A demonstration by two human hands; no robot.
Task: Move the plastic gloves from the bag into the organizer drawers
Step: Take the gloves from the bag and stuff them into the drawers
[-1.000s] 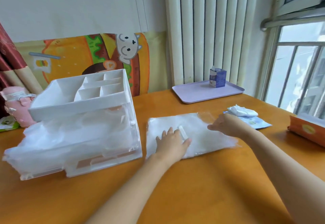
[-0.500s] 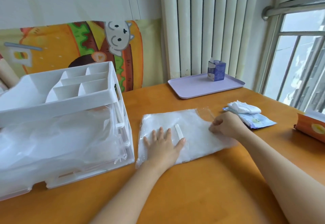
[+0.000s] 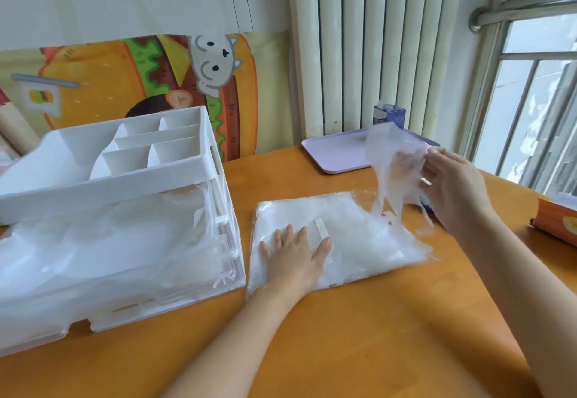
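- Head view: my left hand [image 3: 295,257] lies flat with fingers spread, grasping nothing, and presses on the flat transparent plastic bag [image 3: 340,238] full of thin gloves, which rests on the orange wooden desk [image 3: 359,335].
- My right hand [image 3: 449,185] is raised above the right end of the bag and pinches one thin translucent plastic glove [image 3: 390,166] between thumb and fingertips. The lower part of the glove hangs down and touches the bag near its opening.
- The white plastic organizer with clear drawers [image 3: 125,210] stands just beside the bag on the left. Its drawers are pulled out to the front and already hold crumpled clear film, I think gloves, but I cannot tell how many.
- Behind, a pale purple tray [image 3: 337,154] carries a small blue carton [image 3: 390,115]. An orange packet [image 3: 555,223] lies at the right edge.
- I judge the risk like this: such thin gloves cling together, so pulling one may drag several others out, and they can slide onto the desk.
- If my left hand lifts too early, the whole bag may follow the glove.
- The glove is very light; on the way over the desk to the drawers it may slip from a loose pinch or catch on the organizer frame.
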